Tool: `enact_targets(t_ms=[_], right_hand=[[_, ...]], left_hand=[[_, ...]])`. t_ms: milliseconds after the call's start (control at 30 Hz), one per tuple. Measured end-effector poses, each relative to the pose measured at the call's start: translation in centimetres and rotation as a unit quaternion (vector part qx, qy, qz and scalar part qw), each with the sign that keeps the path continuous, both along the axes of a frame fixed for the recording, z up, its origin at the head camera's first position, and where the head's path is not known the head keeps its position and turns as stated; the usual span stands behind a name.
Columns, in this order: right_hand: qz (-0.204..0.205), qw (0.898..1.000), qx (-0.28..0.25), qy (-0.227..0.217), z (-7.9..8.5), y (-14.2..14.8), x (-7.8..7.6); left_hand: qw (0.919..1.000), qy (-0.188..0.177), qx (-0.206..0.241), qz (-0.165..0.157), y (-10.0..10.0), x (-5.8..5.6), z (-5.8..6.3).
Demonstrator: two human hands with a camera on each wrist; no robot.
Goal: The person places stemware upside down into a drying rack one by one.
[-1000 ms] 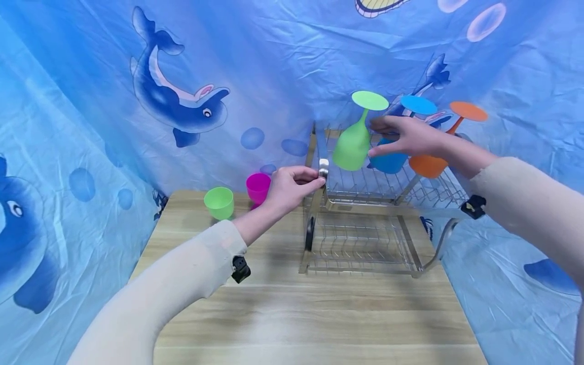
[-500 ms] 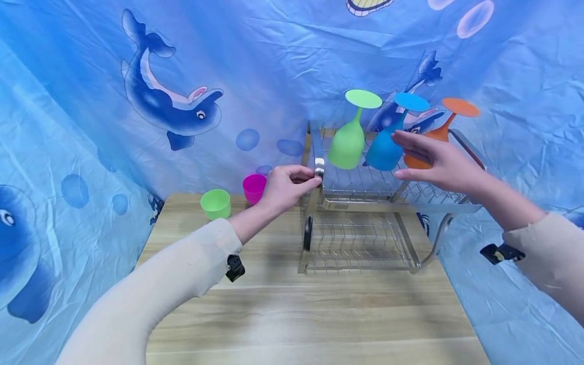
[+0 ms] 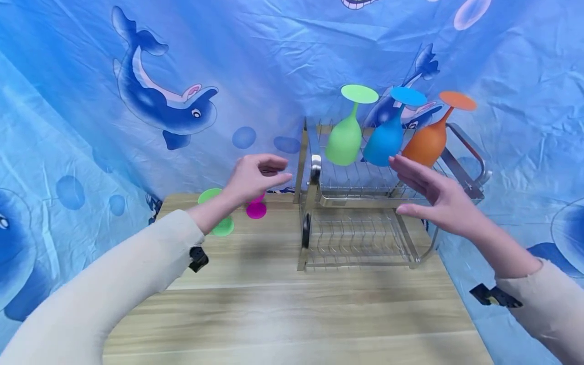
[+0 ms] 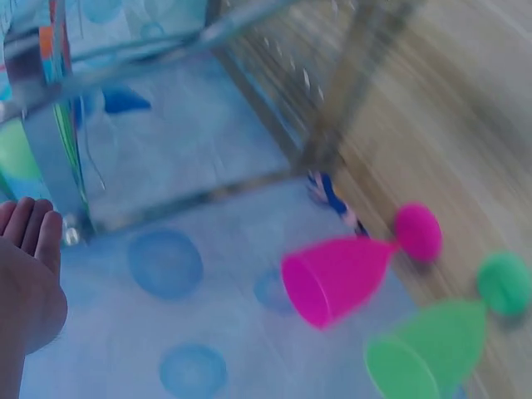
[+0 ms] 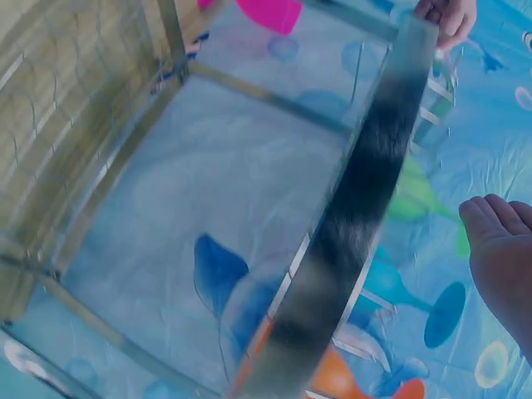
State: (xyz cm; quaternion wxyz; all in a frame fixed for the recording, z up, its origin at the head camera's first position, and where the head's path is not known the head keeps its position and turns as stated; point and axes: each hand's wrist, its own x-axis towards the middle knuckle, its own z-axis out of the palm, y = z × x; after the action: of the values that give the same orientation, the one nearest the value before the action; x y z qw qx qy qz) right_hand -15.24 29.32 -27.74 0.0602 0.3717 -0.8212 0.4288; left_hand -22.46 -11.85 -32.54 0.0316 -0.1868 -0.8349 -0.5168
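My left hand (image 3: pixel 257 177) holds nothing, with fingers and thumb apart, just left of the metal dish rack (image 3: pixel 315 195). Behind that arm a pink goblet (image 4: pixel 337 278) and a green goblet (image 4: pixel 432 349) stand upright on the table; in the head view they are mostly hidden. My right hand (image 3: pixel 438 200) is also free of anything, its thumb spread from its fingers in front of the rack's upper tier. Upside down on that tier are a light green goblet (image 3: pixel 344 142), a blue goblet (image 3: pixel 384 142) and an orange goblet (image 3: pixel 426 143), in a row.
The rack's lower tier (image 3: pixel 351 238) has wire slots. A curved metal handle (image 3: pixel 483 172) sticks out at its right end. The wooden table (image 3: pixel 283 314) extends in front, and blue dolphin-print cloth (image 3: pixel 255 61) hangs at the back and sides.
My left hand has let go of the rack's left end and moved left. My right hand has drawn away from the goblets, rightward and down. The inverted goblets stay on the rack.
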Motion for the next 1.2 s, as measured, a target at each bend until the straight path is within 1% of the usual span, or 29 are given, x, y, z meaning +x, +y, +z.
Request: enact_targets(t_ms=[33, 100, 233, 367, 467, 567, 633, 733, 800, 900, 1033, 1100, 1200], right_hand=[[0.011, 1.0, -0.01, 0.004, -0.4, -0.1, 0.3], [0.03, 0.999, -0.033, -0.004, -1.2, -0.4, 0.9], [0.062, 0.996, -0.057, -0.013, -2.8, -1.1, 1.9], [0.079, 0.994, -0.06, -0.039, -4.1, -2.1, 2.8], [0.08, 0.994, -0.048, -0.062, -5.2, -2.9, 3.2], [0.086, 0.993, -0.039, -0.077, -6.7, -3.6, 3.3], [0.087, 0.991, -0.035, -0.094, -7.6, -4.1, 3.3], [0.089, 0.988, -0.032, -0.118, -8.9, -4.9, 3.1], [0.091, 0.987, -0.03, -0.13, -9.9, -5.2, 2.9], [0.086, 0.986, -0.019, -0.14, -11.3, -5.7, 2.7], [0.072, 0.986, 0.001, -0.149, -12.9, -6.3, 2.5], [0.068, 0.986, 0.003, -0.155, -13.6, -6.5, 2.4], [0.066, 0.984, -0.003, -0.167, -14.6, -6.7, 2.3]], left_hand=[[0.9999, 0.0, -0.008, 0.006, -0.8, 0.0, 0.0], [0.9994, 0.005, -0.03, 0.016, -2.3, -0.1, -0.2], [0.9964, 0.004, -0.076, 0.037, -5.7, 0.0, -1.3], [0.9917, 0.001, -0.118, 0.051, -9.2, 0.2, -2.7], [0.9877, -0.001, -0.146, 0.055, -11.6, 0.4, -3.9], [0.9815, -0.003, -0.183, 0.056, -13.7, 0.4, -5.0], [0.9757, -0.006, -0.211, 0.059, -14.8, 0.4, -5.6], [0.9662, -0.015, -0.249, 0.065, -16.1, 0.2, -6.7], [0.9626, -0.022, -0.261, 0.07, -16.7, 0.0, -7.6], [0.9605, -0.022, -0.266, 0.078, -17.5, -0.4, -9.1], [0.962, -0.021, -0.255, 0.096, -18.1, -0.9, -11.2], [0.9652, -0.03, -0.238, 0.104, -18.4, -1.0, -12.2], [0.9728, -0.046, -0.198, 0.111, -18.6, -1.2, -13.6]])
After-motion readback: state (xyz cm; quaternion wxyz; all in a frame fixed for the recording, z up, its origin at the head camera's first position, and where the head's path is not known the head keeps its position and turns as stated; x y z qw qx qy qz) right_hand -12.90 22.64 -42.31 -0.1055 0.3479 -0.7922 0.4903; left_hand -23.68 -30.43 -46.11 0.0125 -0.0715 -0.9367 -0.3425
